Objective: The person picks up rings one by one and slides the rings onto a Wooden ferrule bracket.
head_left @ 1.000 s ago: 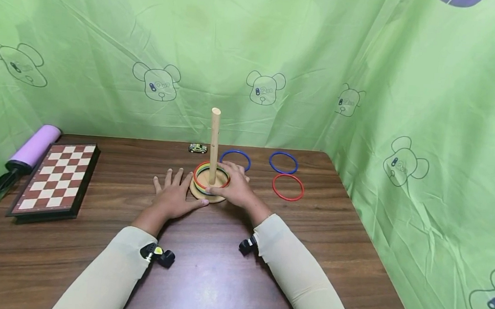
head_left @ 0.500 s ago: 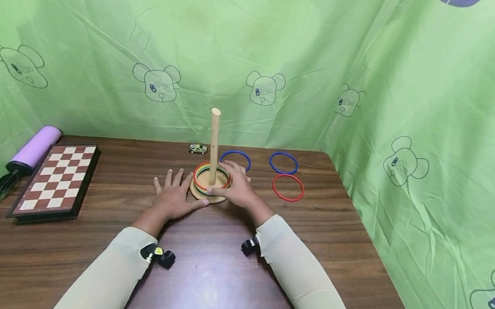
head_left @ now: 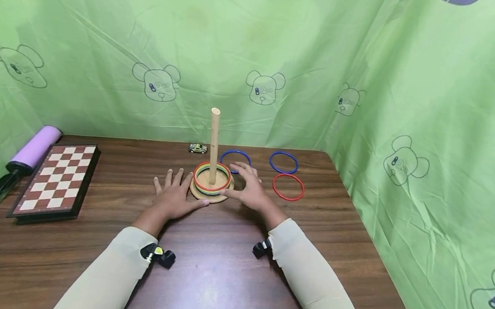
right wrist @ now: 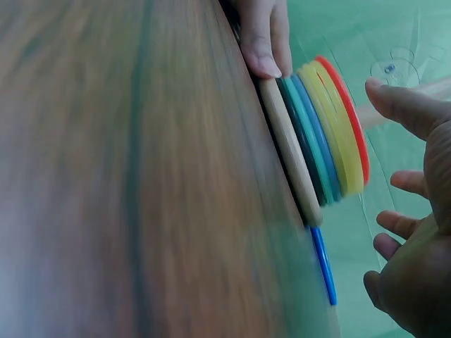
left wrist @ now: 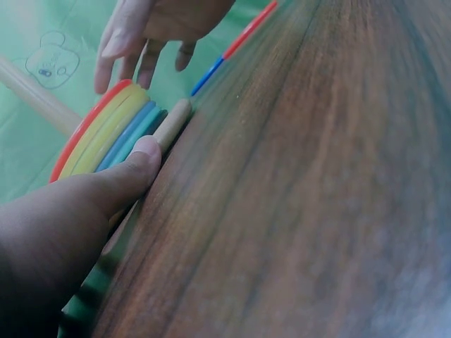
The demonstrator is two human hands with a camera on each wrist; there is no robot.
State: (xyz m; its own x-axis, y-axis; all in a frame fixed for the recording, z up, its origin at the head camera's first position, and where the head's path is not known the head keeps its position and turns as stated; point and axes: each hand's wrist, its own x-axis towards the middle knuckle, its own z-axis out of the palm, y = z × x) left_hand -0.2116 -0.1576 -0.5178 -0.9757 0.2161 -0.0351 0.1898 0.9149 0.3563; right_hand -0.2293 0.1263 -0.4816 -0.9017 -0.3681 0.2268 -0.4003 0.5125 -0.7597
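Note:
A round wooden base [head_left: 216, 200] with an upright peg [head_left: 214, 139] stands on the table. Rings are stacked around the peg: a red ring [right wrist: 349, 116] on top, then yellow rings [right wrist: 330, 134], with blue, teal and dark ones below. My left hand [head_left: 172, 200] lies beside the base at its left, fingers spread, the thumb [left wrist: 146, 151] touching the base's edge. My right hand [head_left: 250, 190] hovers just right of the stack. Its thumb and fingers are parted, with nothing between them, and the right wrist view shows it apart from the rings.
Two blue rings [head_left: 284, 153] [head_left: 236, 151] and a red ring [head_left: 301, 184] lie flat to the right and behind. A toy car [head_left: 197, 148] sits near the back edge. At left are a checkered game board [head_left: 57, 177] and a purple pump [head_left: 36, 146]. Green curtains [head_left: 213, 38] surround the table.
My right hand has let go of the ring stack and moved a little to the right, its fingers opening. The left hand and the base have stayed in place.

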